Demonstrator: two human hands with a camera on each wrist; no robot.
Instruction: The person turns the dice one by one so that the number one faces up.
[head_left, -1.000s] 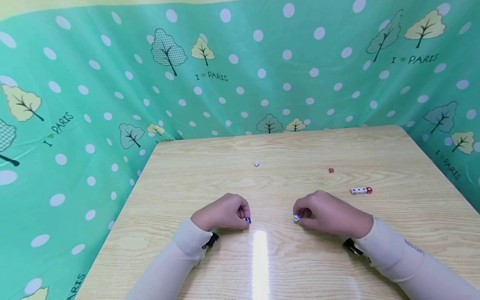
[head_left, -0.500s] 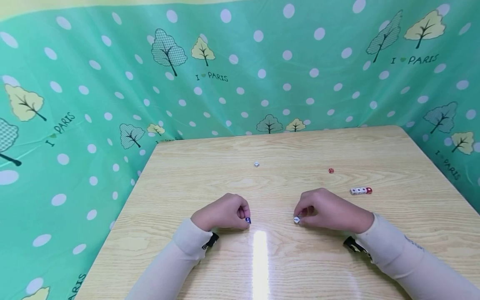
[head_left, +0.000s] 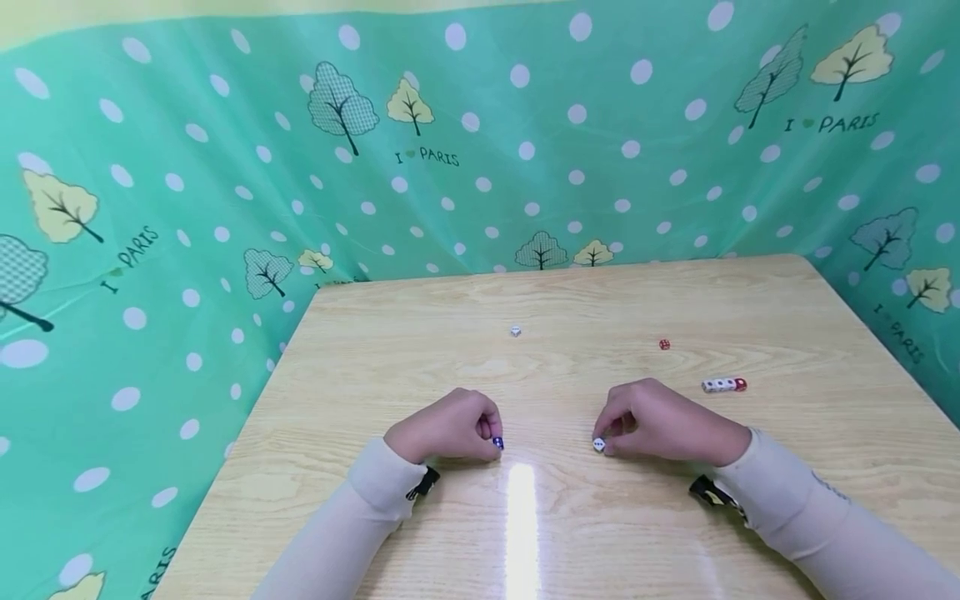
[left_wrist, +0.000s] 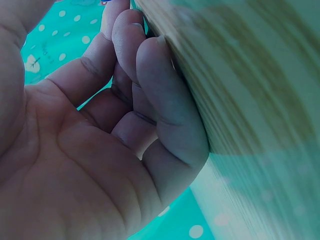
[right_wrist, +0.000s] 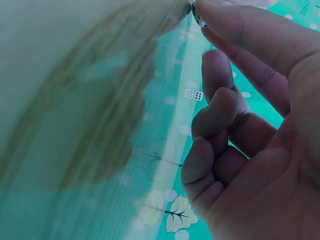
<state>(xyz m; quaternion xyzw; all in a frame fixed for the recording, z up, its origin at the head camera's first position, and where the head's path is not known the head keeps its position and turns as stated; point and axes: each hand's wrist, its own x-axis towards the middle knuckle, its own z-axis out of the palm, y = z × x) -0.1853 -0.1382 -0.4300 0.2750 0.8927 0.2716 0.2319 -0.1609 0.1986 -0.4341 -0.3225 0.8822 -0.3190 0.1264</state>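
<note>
My left hand [head_left: 446, 425] rests on the table and pinches a blue die [head_left: 498, 443] between thumb and forefinger. Only a sliver of blue shows at the top of the left wrist view, where the other fingers [left_wrist: 165, 95] curl beside the table surface. Across from it, my right hand [head_left: 663, 421] pinches a white die [head_left: 598, 445] with dark dots, close over the wood. In the right wrist view this white die [right_wrist: 198, 17] sits at the thumb tip, partly hidden, while the remaining fingers [right_wrist: 215, 110] curl loosely.
On the wooden table [head_left: 420, 333], another white die [head_left: 515, 332] lies farther back. A red die [head_left: 664, 344] is at the back right. In front of it, several white dice [head_left: 718, 385] form a row ending in a red die [head_left: 741, 384]. A green dotted curtain [head_left: 450, 208] hangs behind.
In my right fingers the white die has turned and shifted slightly toward me, and more of it shows. My left hand has stayed in place with the blue die. The head view tilts slightly.
</note>
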